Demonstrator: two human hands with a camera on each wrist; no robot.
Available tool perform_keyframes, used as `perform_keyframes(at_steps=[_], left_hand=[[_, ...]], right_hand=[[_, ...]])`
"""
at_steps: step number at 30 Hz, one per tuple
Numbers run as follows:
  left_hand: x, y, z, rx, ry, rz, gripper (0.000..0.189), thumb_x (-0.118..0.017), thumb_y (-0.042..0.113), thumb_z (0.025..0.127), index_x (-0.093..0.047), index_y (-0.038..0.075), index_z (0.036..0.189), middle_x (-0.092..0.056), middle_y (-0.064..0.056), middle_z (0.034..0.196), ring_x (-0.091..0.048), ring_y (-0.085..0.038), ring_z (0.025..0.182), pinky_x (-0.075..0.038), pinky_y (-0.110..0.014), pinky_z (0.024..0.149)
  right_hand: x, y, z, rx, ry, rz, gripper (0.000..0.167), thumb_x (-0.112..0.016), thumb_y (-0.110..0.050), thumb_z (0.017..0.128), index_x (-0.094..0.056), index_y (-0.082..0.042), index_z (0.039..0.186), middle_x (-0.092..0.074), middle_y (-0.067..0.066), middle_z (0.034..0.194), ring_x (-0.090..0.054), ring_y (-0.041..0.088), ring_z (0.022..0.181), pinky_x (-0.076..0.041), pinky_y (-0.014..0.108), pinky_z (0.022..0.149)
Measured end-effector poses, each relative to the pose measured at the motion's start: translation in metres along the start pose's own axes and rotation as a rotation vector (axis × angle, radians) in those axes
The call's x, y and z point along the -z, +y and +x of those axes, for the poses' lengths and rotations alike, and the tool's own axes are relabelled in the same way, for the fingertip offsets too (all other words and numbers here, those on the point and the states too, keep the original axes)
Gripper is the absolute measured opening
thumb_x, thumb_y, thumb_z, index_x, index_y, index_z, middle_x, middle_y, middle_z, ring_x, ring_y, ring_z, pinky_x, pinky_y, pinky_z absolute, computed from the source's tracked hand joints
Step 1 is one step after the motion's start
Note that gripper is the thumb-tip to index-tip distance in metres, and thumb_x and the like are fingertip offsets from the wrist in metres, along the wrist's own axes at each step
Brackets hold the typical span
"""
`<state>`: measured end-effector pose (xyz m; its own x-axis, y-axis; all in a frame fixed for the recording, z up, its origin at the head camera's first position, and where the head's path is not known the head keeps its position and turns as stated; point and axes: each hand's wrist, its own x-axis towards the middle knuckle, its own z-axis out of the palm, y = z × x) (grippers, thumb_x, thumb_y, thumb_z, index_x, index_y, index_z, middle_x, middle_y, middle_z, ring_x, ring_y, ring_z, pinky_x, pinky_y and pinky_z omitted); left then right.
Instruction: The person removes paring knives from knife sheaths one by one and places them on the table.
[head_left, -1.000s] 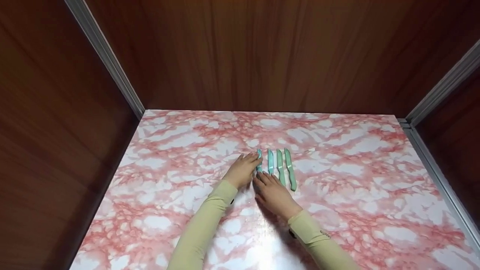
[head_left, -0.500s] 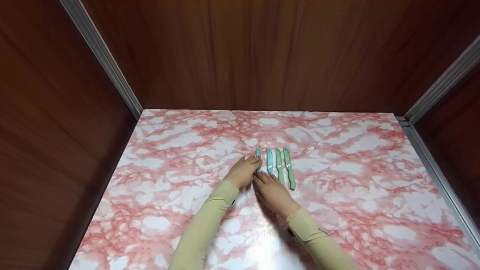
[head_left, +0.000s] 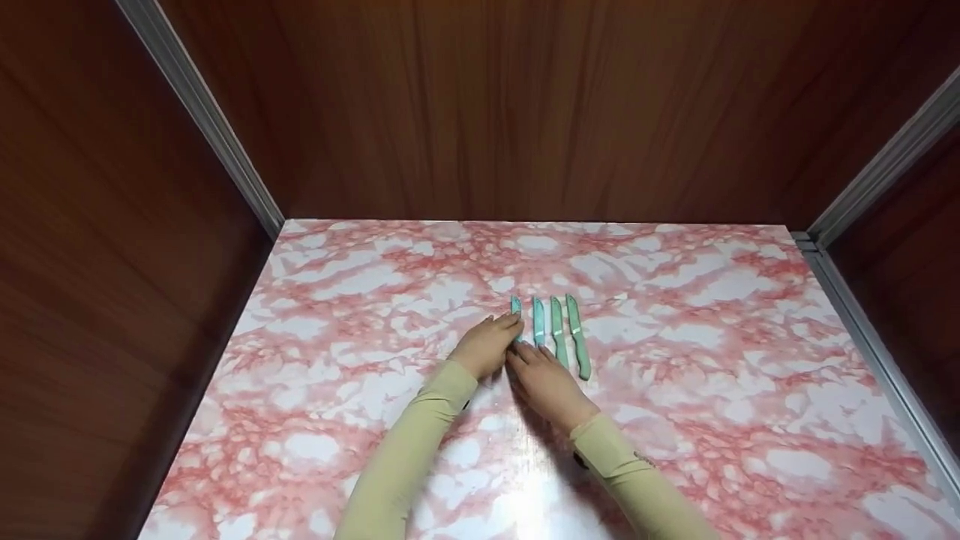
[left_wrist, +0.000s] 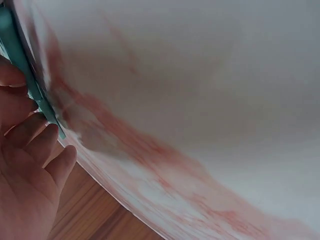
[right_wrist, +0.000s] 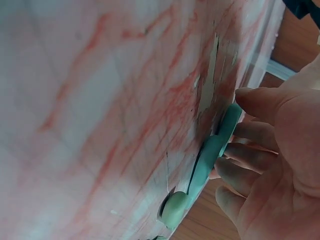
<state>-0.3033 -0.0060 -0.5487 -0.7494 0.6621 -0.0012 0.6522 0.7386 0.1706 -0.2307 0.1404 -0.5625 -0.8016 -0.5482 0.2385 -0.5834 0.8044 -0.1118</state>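
Slim knives lie side by side on the marbled tabletop. My left hand (head_left: 487, 345) holds the leftmost blue-green knife (head_left: 516, 304) near its middle, leaving the blade tip showing. In the left wrist view its fingertips meet the teal knife (left_wrist: 24, 55). My right hand (head_left: 546, 381) covers the handle ends of the leftmost knife and the light-blue knife (head_left: 538, 319). The right wrist view has its thumb and forefinger at the end of a teal handle (right_wrist: 230, 121). To the right lie a green knife (head_left: 558, 330) and another green knife (head_left: 577, 337).
The red-and-white marbled table (head_left: 315, 442) spreads around both hands. A brown wood-grain panel (head_left: 480, 112) rises behind it. Metal rails (head_left: 210, 127) run along the corners, and a small pale scrap (head_left: 621, 297) lies beyond the knives.
My left hand has slid slightly nearer along the leftmost knife, its fingers drawn in and more of the tip showing. My right hand stays nearly where it was.
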Motion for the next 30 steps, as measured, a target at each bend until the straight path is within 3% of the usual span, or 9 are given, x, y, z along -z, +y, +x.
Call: perform_keyframes(at_steps=[13,30], left_hand=[[0.002,0.002,0.001,0.025,0.006,-0.024,0.049,-0.052,0.004,0.093,-0.047,0.01,0.141,-0.04,-0.007,0.147,-0.041,-0.034,0.13,-0.033,-0.041,0.108],[0.005,-0.001,0.001,0.026,-0.001,-0.042,0.047,-0.052,0.004,0.094,-0.049,0.01,0.141,-0.041,-0.007,0.147,-0.043,-0.037,0.128,-0.038,-0.043,0.104]], right_hand=[[0.0,0.003,0.006,0.037,0.035,-0.033,0.022,-0.059,-0.005,0.091,-0.061,0.001,0.112,-0.055,0.016,0.121,-0.054,0.031,0.111,-0.046,0.049,0.092],[0.003,0.0,0.013,0.084,-0.019,-0.066,0.03,-0.066,-0.001,0.083,-0.062,0.001,0.112,-0.06,0.016,0.114,-0.058,0.032,0.106,-0.045,0.044,0.094]])
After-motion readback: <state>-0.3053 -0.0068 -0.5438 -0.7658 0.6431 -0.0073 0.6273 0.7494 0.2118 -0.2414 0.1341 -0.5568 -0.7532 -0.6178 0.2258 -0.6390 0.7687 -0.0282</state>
